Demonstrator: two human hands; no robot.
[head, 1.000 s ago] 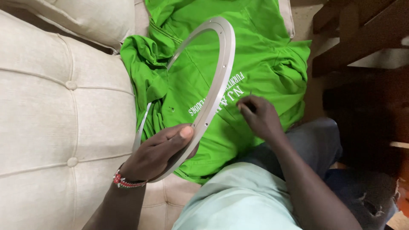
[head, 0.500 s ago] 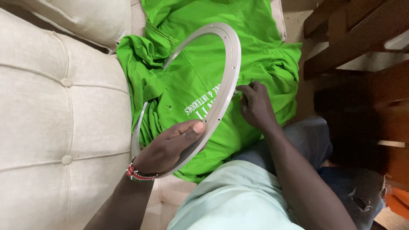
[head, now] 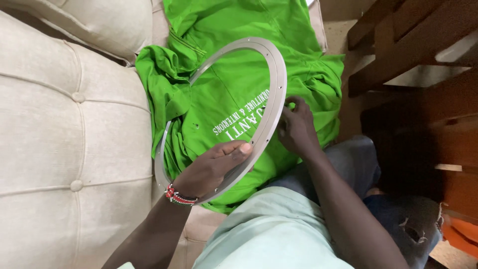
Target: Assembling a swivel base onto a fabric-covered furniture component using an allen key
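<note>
Metal ring (head: 273, 107) gripped by left hand (head: 211, 168) | right hand (head: 297, 127) pinching its rim | green shirt (head: 234, 94) beneath (on sofa (head: 64, 134))

Your left hand (head: 211, 167) covers the flat grey metal ring (head: 271, 112) at its six o'clock stretch, so you cannot see the rim beneath the palm. The bright green cloth shirt (head: 234, 94) runs off at twelve o'clock. Your right hand's (head: 297, 128) fingertips curl under, hidden against that shirt.
</note>
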